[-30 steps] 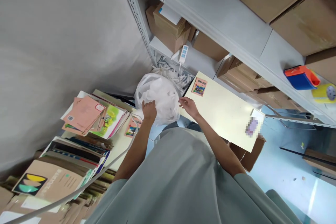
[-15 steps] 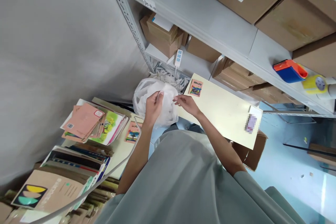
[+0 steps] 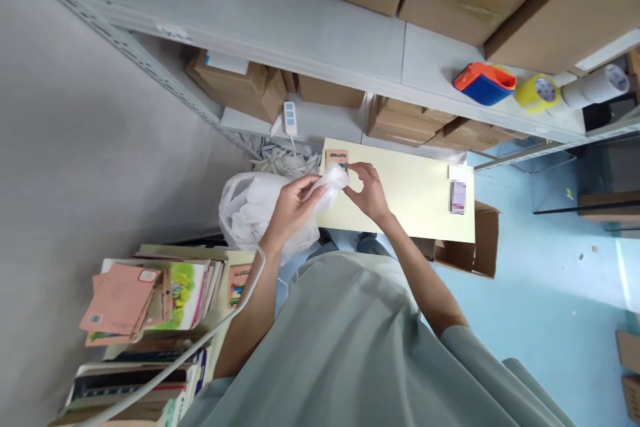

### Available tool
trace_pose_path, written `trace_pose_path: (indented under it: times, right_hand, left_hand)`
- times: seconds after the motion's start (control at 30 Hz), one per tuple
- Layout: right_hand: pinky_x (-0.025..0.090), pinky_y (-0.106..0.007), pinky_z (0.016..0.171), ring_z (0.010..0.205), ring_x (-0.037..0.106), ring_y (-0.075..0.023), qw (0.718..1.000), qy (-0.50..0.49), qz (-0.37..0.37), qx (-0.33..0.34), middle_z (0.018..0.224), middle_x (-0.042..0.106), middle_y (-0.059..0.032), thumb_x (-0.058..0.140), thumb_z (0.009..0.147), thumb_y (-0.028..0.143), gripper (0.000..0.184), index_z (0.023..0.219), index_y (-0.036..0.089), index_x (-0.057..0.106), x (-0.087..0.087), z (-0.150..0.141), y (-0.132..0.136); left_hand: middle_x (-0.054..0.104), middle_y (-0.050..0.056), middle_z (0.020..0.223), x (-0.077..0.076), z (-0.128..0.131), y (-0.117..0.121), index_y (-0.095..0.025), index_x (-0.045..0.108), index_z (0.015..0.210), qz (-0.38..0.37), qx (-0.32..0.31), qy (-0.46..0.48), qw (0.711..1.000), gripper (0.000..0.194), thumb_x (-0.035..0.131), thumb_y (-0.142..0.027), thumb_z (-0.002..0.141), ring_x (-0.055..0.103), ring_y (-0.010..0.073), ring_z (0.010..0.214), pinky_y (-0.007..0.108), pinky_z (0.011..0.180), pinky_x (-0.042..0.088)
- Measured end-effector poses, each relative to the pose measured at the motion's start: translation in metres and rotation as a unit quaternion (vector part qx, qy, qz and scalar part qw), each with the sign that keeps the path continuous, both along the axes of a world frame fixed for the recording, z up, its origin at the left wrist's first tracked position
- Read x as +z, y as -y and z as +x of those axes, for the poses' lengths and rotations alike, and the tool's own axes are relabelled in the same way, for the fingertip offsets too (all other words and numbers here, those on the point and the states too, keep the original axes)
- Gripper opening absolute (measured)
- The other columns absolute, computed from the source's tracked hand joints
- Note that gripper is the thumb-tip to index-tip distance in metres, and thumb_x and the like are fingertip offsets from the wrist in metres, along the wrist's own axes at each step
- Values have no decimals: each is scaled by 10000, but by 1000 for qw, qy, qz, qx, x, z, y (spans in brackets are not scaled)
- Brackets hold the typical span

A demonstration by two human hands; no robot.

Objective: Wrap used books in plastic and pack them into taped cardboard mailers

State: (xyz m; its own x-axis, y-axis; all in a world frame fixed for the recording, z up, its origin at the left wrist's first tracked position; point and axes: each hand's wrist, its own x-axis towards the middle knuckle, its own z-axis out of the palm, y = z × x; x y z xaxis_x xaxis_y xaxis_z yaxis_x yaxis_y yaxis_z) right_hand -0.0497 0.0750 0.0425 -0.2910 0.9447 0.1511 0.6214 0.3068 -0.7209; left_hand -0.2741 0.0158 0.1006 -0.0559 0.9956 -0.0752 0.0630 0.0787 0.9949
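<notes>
Wrapping (image 3: 334, 180), thin and white, gripped by my left fingers (image 3: 316, 196), could slip; my right fingers (image 3: 354, 196) stand parted.

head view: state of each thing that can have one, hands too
Translucent white plastic film, crumpled in bare left hand
Bare right hand, curled beside it, contact unclear
Translucent white plastic bag, bulging
Brown cardboard box by cream rectangular table, open
Pink booklet on table, closed, partly hidden
White rectangular power strip, cable attached

obstacle: white cable (image 3: 261, 267) near left hand (image 3: 296, 208)
</notes>
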Motion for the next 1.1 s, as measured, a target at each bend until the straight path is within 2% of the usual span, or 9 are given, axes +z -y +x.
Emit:
trace_pose_path:
  times: [0.07,0.17,0.27,0.37,0.57,0.77,0.83,0.93,1.1]
  right_hand:
    - [593,-527,1174,1346,663,-313,1000,5,-2,-13,1418,702,-128,741,1005,240,344,1345,279,765,-8,16,-2]
    - [617,-518,1121,1319,680,-309,998,-6,-19,-52,1389,739,-126,646,1044,217,258,1243,266,804,-16,40,-2]
    - [642,-485,1050,1227,729,-297,996,-29,-43,-76,1290,786,-123,618,1063,267,210,1142,248,811,-20,71,-2]
    - [661,-444,976,1087,784,-272,991,-59,-84,-80,1159,827,-98,622,1072,358,211,1095,246,799,-20,112,-4]
    - [679,-415,905,945,817,-261,986,-62,-128,-90,1017,851,-71,685,1032,504,271,1008,247,768,-20,208,-8]
    - [671,-426,954,1042,843,-299,987,15,-144,-64,1150,871,-97,582,1115,407,284,1144,243,812,-33,289,-10]
    - [670,-440,971,1065,847,-315,986,52,-147,-56,1175,875,-94,550,1136,365,306,1191,251,829,-41,309,-11]
    - [674,-451,1005,1118,843,-316,987,84,-131,-46,1258,866,-68,527,1152,318,332,1253,277,840,-54,331,-11]
    - [680,-441,1045,1256,796,-288,991,122,-46,-40,1477,778,-56,557,1155,306,315,1214,279,866,-71,354,-4]
  left_hand:
    - [781,37,926,7,8,-8,-207,801,981,-1,-36,-10,999,422,800,-626,931,732,229,877,288,768,593]
    - [764,28,882,14,21,-17,-206,801,948,5,-71,-37,997,410,790,-616,941,715,219,831,283,741,580]
    - [808,48,993,16,33,-25,-213,811,1104,14,-67,-64,996,382,770,-567,968,753,234,921,299,844,602]
    - [829,71,1104,9,43,-33,-226,797,1210,30,-48,-125,991,373,754,-520,983,771,252,1013,324,942,602]
    - [848,82,1092,-23,77,-54,-237,817,1053,59,-84,-276,956,258,649,-431,1021,777,270,1003,351,974,596]
    - [852,98,1167,-61,136,-68,-231,763,1162,-20,-148,-385,911,216,612,-277,1015,796,293,1121,386,1010,598]
    - [848,104,1157,-74,155,-71,-226,737,1199,-36,-154,-405,900,236,607,-231,1002,796,305,1123,403,1002,605]
    - [837,113,1190,-93,179,-75,-224,749,1128,-27,-160,-428,889,247,542,-171,1003,788,307,1117,425,1031,602]
    - [825,126,1265,-129,204,-89,-196,800,1122,-44,-148,-446,881,332,497,-129,1002,768,311,1192,442,1123,573]
